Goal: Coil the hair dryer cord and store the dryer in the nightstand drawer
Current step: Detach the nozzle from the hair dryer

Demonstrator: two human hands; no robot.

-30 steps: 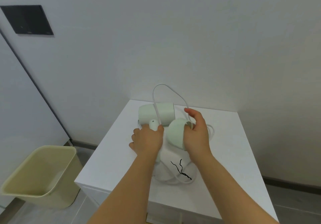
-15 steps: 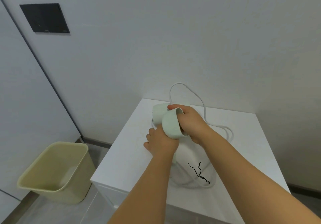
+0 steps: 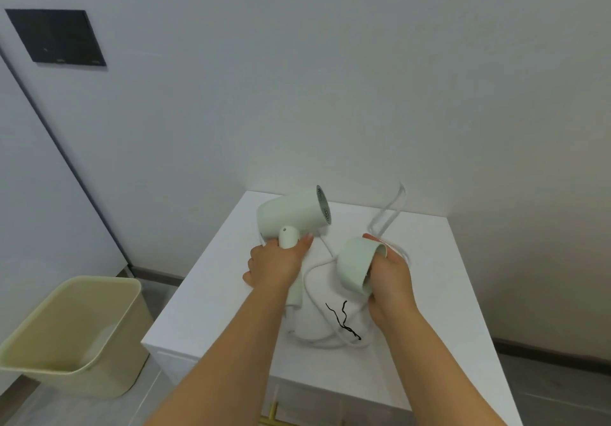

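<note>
White nightstand top [image 3: 205, 300] in a grey-walled corner | hair dryer [image 3: 291, 214]: pale green, barrel raised above far-left of top, grille facing right | left hand [image 3: 274, 265]: fingers curled round its handle | right hand [image 3: 390, 280]: fingers curled on matching green nozzle [image 3: 353, 263] | white cord [image 3: 306, 285] looped on top, black tie [image 3: 344, 324] across it | beige bin [image 3: 115, 343] on floor left, open-topped
</note>
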